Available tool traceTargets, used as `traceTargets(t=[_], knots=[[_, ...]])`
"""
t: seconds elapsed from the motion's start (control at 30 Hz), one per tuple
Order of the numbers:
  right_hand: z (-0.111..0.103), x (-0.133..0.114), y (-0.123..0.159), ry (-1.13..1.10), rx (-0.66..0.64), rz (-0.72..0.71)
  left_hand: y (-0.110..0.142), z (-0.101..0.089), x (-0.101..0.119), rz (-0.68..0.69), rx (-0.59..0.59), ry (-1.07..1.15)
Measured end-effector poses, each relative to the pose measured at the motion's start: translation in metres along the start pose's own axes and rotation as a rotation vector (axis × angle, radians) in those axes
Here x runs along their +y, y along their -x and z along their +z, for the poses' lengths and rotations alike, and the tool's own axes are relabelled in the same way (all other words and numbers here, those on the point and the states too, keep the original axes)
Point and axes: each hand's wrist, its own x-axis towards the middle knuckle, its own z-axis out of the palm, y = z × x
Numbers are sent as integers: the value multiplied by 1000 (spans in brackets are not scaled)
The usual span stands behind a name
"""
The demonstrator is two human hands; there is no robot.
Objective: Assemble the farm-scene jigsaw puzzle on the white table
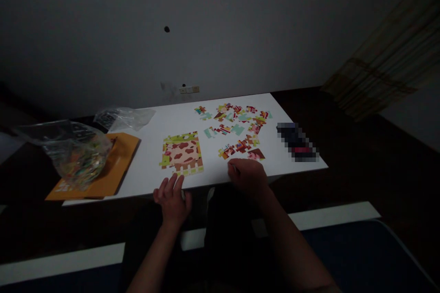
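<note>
A partly joined jigsaw puzzle (184, 153) showing a brown-patched cow and a fence lies on the table, with its lower left edge uneven. My left hand (173, 201) rests at the table's front edge just below it, fingers stretched out and apart, holding nothing. To the right, my right hand (248, 175) is closed, its fingers curled in at the front edge; whether anything is inside is hidden. Just beyond that hand is a loose pink and brown puzzle piece (256, 154). Several more loose puzzle pieces (237, 111) are scattered toward the back right.
On the left, a clear plastic bag (84, 158) of colourful pieces sits on an orange envelope (125, 155). Another clear bag (129, 119) lies behind it. A blurred-out dark object (297, 142) is at the right side of the white table (147, 183). A wall stands behind.
</note>
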Motion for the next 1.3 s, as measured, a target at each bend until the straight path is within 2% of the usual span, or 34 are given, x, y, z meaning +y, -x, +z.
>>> traceTargets(t=[0.4,0.6,0.73,0.97,1.13,1.23,1.3], knots=[[-1,1,0,21,-40,-26,3,13,-3,-10,96,66],[-1,0,-1,57,-77,-25,3,13,0,-55,66,40],[1,1,0,51,-64,-21,1,12,1,-30,98,64],[3,1,-1,57,-39,-1,0,4,2,-48,31,74],[2,-1,-1,-16,-34,20,0,3,3,-26,50,94],[-5,11,-1,-158,58,112,1,2,2,-32,4,87],[-14,28,-4,-264,161,275,3,0,0,-45,-43,77]])
